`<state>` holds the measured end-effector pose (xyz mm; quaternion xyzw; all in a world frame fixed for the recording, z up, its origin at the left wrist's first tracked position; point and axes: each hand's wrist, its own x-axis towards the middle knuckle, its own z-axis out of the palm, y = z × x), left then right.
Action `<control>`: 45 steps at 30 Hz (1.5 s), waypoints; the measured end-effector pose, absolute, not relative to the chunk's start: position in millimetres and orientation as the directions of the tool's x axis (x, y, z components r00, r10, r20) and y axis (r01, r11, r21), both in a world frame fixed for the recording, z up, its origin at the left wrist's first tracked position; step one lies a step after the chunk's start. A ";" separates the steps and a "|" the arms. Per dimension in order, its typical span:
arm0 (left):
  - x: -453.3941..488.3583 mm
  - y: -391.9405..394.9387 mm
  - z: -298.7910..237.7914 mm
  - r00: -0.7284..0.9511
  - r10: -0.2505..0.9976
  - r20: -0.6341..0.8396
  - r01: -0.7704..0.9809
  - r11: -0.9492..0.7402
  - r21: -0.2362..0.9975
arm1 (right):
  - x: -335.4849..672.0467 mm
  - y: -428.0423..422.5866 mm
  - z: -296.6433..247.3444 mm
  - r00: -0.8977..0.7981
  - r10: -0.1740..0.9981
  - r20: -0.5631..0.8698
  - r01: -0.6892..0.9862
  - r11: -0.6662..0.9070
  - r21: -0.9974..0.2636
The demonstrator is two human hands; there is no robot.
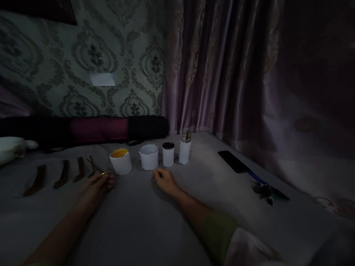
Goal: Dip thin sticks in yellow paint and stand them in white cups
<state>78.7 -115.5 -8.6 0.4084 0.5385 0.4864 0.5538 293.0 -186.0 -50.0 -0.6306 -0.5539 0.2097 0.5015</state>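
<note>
My left hand point(95, 187) rests on the grey sheet with its fingers loosely apart, beside a white tub point(121, 164) with yellow contents. A small gold glint shows by its fingertips; I cannot tell whether it is a ring. Thin crossed brown pieces point(91, 170) lie just beyond this hand. My right hand point(165, 180) is curled into a loose fist on the sheet, nothing visible in it. It is nearest to a white tub point(149, 159) with pale contents. A white jar with a dark top point(168, 155) and a white-wrapped jar holding thin sticks point(184, 149) stand beyond it.
Several dark brown bent pieces point(37, 181) lie in a row at left. A dark phone-like slab point(233, 161) and a bunch of keys point(267, 192) with a blue strap lie at right. A black and maroon roll point(100, 128) lies along the patterned wall; purple curtains point(205, 74) hang behind.
</note>
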 end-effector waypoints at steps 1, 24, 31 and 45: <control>77.8 -115.2 -11.8 -0.023 0.981 -0.191 -0.127 0.187 0.974 | 293.2 -185.9 -50.2 0.297 0.910 0.290 0.486 0.117 -0.866; 82.6 -146.9 -23.2 0.126 0.985 0.121 0.137 -0.138 0.981 | 295.5 -180.6 -56.5 0.281 0.913 0.297 0.496 0.128 -0.859; 98.0 -142.6 -27.6 0.248 0.948 0.200 0.119 -0.234 0.965 | 297.3 -180.7 -53.3 0.223 0.926 0.305 0.464 0.174 -0.868; 95.1 -130.3 -51.6 0.381 0.792 0.478 0.323 -0.598 0.734 | 293.2 -183.8 -45.6 0.211 0.935 0.286 0.432 0.173 -0.885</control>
